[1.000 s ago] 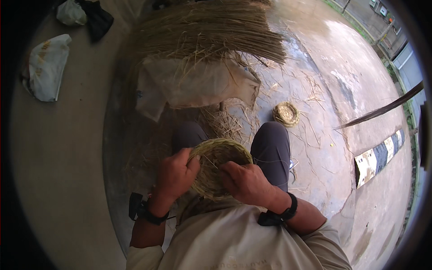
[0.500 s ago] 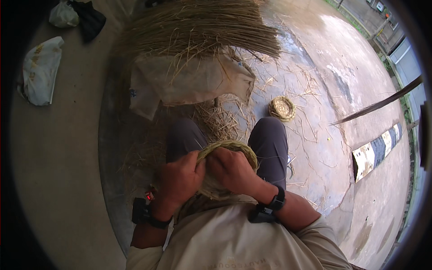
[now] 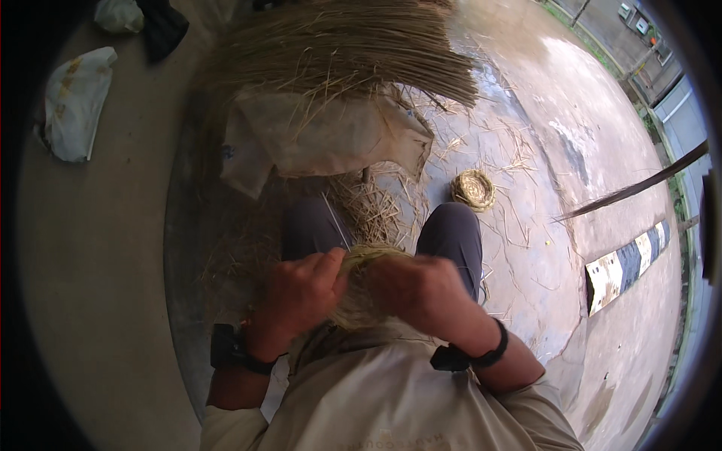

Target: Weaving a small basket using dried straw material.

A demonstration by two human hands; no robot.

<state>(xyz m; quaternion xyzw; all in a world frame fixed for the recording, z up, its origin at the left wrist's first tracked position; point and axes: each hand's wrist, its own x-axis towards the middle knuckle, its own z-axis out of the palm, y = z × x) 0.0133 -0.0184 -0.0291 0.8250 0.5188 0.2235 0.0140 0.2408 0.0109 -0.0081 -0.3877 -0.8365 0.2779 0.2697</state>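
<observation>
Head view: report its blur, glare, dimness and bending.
In the head view, the right hand is smeared, its fingers indistinct, and the round yellow-green woven basket looks soft; in the head view, the pale concrete ground glares at upper right, while the plain brownish floor at left is dimmer; in the head view, edges curve toward a black rim.

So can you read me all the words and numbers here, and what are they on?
Shirt: faint letters, upside down from here, too blurred to read.
White bag: yellowish-brown print, too blurred to read.
Basket being held: no writing that I can see.
So there are none I can read out.
</observation>
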